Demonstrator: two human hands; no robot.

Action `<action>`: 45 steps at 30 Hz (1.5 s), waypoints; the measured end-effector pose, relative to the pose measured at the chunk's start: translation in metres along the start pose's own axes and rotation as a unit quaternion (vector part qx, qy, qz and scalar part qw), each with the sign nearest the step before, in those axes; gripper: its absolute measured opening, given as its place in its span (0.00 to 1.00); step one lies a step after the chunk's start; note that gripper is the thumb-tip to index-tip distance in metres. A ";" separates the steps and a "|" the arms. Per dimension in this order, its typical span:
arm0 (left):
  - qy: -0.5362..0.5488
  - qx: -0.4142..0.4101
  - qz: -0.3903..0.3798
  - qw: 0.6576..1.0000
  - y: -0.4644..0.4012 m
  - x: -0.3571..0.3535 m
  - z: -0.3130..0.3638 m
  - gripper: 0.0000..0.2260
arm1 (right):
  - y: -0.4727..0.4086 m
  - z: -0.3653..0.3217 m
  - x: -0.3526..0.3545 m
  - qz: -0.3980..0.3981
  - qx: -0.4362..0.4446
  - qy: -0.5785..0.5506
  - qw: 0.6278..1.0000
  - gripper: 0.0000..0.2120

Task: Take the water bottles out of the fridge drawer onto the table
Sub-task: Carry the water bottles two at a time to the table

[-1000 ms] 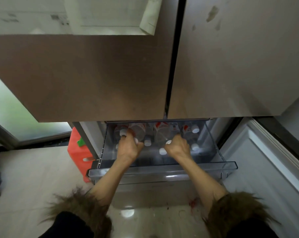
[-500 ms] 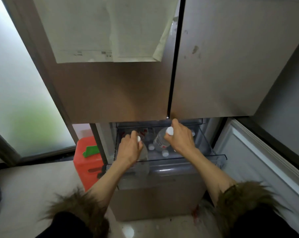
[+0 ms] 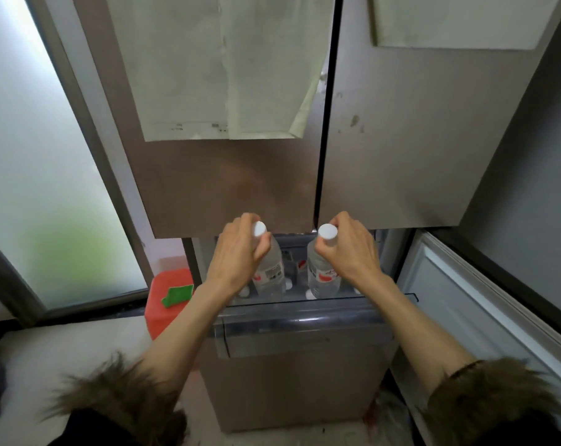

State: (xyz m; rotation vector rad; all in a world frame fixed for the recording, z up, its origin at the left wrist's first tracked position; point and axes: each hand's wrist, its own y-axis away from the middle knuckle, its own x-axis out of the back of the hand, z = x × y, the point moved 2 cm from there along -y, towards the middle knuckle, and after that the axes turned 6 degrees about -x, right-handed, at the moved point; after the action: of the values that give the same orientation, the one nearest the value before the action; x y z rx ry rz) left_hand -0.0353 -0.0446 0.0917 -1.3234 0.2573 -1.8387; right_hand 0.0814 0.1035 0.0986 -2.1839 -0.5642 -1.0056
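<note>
Now both hands grip bottles by the neck — left hand [image 3: 237, 252] one water bottle [image 3: 269, 268]; right hand [image 3: 350, 249] another bottle [image 3: 321, 275].

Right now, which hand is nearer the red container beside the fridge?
Left. The left hand, gripping a bottle, is just above and right of the red container; the right hand is farther across the drawer.

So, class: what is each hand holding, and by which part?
Left hand holds the left water bottle by its neck; right hand holds the right water bottle likewise.
</note>
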 end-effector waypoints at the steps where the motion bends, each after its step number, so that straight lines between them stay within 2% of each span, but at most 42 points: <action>1: -0.002 0.000 0.018 1.000 -0.003 0.009 0.004 0.12 | -0.002 -0.003 0.006 0.011 0.006 -0.008 1.000 0.13; 4: -0.024 -0.002 0.089 0.996 -0.012 0.043 0.015 0.10 | -0.007 -0.017 0.025 0.044 0.050 -0.011 0.998 0.17; 8: -0.059 0.027 0.126 0.990 -0.003 0.086 0.027 0.09 | -0.005 -0.035 0.043 0.080 0.124 -0.028 0.989 0.18; 14: -0.136 0.134 0.095 0.977 0.076 0.127 0.033 0.12 | 0.034 -0.064 0.022 -0.038 0.215 -0.056 0.974 0.18; 19: -0.141 0.244 0.115 0.953 0.162 0.161 0.036 0.13 | 0.091 -0.108 -0.012 -0.146 0.304 -0.135 0.932 0.16; 25: -0.184 0.358 0.154 0.902 0.278 0.222 0.040 0.11 | 0.168 -0.195 -0.036 -0.243 0.415 -0.194 0.855 0.17; 33: -0.262 0.477 0.234 0.805 0.442 0.334 0.054 0.09 | 0.321 -0.342 -0.061 -0.325 0.502 -0.272 0.754 0.16; 36: -0.273 0.513 0.254 0.773 0.504 0.380 0.048 0.10 | 0.382 -0.399 -0.075 -0.346 0.519 -0.288 0.726 0.16; 45: -0.284 0.579 0.288 0.708 0.653 0.520 0.014 0.11 | 0.552 -0.568 -0.113 -0.394 0.560 -0.309 0.660 0.19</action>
State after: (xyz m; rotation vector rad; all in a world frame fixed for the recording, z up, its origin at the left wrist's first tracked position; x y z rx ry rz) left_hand 0.2569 -0.8268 0.0693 -0.6543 -0.6729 -0.6513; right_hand 0.0674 -0.6965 0.0744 -0.9818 -1.9335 -0.0126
